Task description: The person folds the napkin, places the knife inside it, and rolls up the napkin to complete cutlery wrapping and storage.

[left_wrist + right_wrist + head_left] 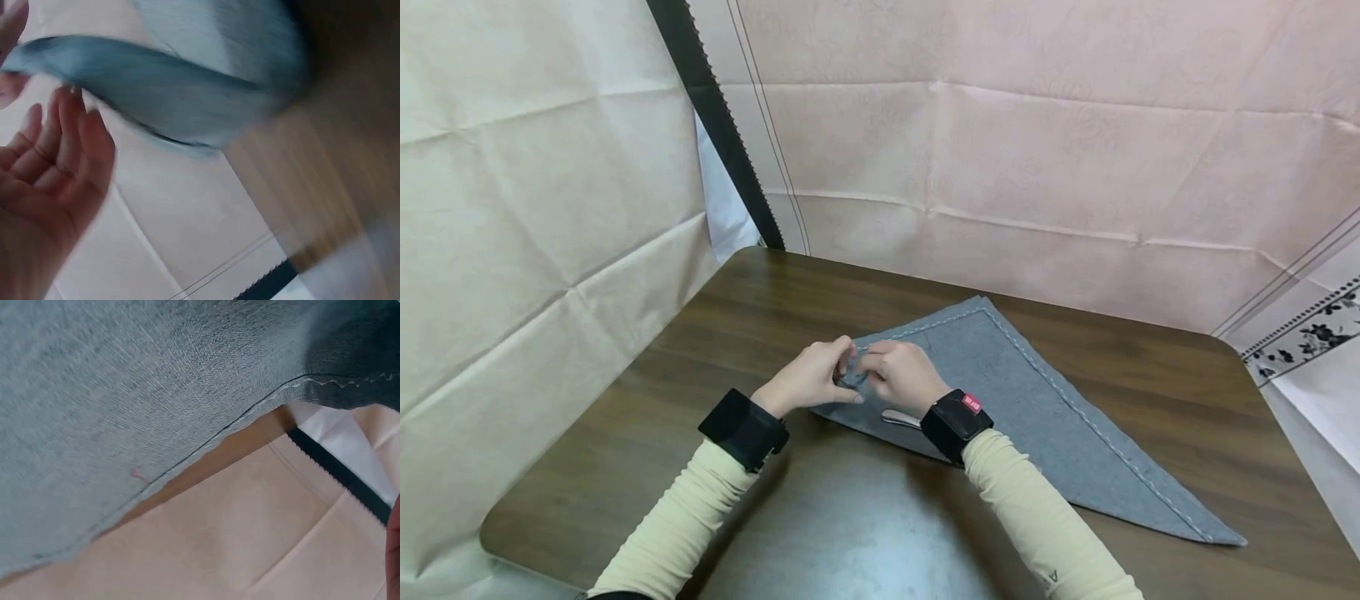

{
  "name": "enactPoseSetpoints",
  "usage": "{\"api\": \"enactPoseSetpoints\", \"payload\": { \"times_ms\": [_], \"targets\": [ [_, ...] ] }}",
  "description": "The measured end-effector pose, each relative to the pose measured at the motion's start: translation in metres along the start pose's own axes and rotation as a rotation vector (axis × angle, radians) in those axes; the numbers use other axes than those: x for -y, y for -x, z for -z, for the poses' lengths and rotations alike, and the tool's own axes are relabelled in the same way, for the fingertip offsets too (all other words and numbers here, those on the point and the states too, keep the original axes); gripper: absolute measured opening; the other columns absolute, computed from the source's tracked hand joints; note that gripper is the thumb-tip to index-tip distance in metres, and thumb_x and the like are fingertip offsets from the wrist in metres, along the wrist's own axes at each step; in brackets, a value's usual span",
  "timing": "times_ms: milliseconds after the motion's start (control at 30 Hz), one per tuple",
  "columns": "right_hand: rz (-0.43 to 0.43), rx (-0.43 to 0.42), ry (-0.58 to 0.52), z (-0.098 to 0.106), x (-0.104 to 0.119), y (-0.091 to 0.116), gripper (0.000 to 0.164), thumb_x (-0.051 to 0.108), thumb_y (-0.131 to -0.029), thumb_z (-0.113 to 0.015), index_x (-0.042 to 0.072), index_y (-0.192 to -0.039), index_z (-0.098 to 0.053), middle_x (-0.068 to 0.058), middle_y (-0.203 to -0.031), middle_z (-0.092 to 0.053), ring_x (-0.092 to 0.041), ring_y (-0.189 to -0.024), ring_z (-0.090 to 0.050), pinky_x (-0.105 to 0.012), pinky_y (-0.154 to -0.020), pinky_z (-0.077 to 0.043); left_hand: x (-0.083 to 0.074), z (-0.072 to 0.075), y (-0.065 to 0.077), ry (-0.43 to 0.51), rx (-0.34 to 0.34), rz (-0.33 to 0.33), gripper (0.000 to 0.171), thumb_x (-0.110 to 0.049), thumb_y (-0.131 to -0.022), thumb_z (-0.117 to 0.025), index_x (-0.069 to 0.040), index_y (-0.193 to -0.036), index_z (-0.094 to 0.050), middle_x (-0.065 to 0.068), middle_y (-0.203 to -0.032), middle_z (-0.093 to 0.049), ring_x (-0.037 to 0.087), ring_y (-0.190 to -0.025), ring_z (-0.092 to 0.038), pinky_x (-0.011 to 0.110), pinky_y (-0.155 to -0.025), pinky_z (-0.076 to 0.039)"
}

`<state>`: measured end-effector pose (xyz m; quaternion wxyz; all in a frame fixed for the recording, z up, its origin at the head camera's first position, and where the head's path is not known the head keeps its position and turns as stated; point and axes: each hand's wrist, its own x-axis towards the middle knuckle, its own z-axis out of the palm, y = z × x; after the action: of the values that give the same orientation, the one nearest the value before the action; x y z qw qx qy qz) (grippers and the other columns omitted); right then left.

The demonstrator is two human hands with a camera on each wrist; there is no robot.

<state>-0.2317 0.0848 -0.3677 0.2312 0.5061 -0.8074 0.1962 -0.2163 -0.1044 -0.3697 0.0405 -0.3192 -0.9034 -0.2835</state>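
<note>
wood-look table (715, 350) | creased pale backdrop (1075, 150) | black jagged-edged strip (717, 117) | floral border (1322, 335)

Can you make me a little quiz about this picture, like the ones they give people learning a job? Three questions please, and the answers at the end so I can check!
1. Pick one: what shape does the grey cloth on the table make?
A) circle
B) triangle
C) square

2. True or false: the left hand and the right hand are far apart, at opposite ends of the cloth.

3. Fill in the gap: the black band with the red label is on the person's ____ wrist.

Key:
1. B
2. False; they are close together at the cloth's left end.
3. right
</note>
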Motion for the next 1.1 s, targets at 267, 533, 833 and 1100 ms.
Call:
{"api": "enactPoseSetpoints", "payload": {
  "times_ms": [267, 533, 833, 1100],
  "targets": [
    [-0.137, -0.117, -0.112, 0.015, -0.004, 0.023, 0.018, -0.007, -0.069, -0.05, 0.008, -0.076, -0.056, -0.001, -0.079, -0.055, -0.011, -0.058, -0.045, -0.024, -0.053, -0.037, -0.005, -0.015, -0.002, -0.295, -0.012, 0.058, 0.024, -0.01, -0.078, -0.063, -0.012, -0.064, -0.043, -0.005, -0.056, -0.03, 0.01, -0.048, -0.033, 0.023, -0.044, -0.025],
    [-0.091, -0.003, 0.062, 0.026, 0.002, 0.045, 0.029, 0.004, -0.075, -0.068, 0.01, -0.104, -0.066, -0.006, -0.104, -0.055, -0.016, -0.083, -0.054, -0.026, -0.057, -0.045, -0.023, -0.021, -0.013, -0.283, -0.051, 0.012, 0.028, -0.007, -0.079, -0.06, -0.013, -0.062, -0.039, -0.005, -0.054, -0.024, 0.009, -0.046, -0.027, 0.022, -0.043, -0.02],
    [-0.02, -0.201, 0.259, 0.038, 0.0, 0.06, 0.015, -0.001, -0.075, -0.066, 0.005, -0.088, -0.071, -0.004, -0.085, -0.064, -0.016, -0.076, -0.059, -0.028, -0.066, -0.049, -0.033, -0.033, -0.017, -0.321, -0.015, 0.009, 0.016, -0.01, -0.078, -0.062, -0.012, -0.075, -0.047, -0.004, -0.059, -0.039, 0.011, -0.051, -0.04, 0.026, -0.043, -0.031],
    [-0.003, -0.235, 0.311, 0.066, -0.004, 0.09, 0.014, -0.001, -0.079, -0.058, 0.001, -0.086, -0.07, -0.006, -0.081, -0.063, -0.018, -0.071, -0.056, -0.029, -0.061, -0.047, -0.033, -0.048, -0.013, -0.364, 0.075, -0.001, 0.013, -0.008, -0.076, -0.064, -0.01, -0.081, -0.051, -0.002, -0.065, -0.048, 0.012, -0.057, -0.048, 0.028, -0.044, -0.039]
  ]
}}
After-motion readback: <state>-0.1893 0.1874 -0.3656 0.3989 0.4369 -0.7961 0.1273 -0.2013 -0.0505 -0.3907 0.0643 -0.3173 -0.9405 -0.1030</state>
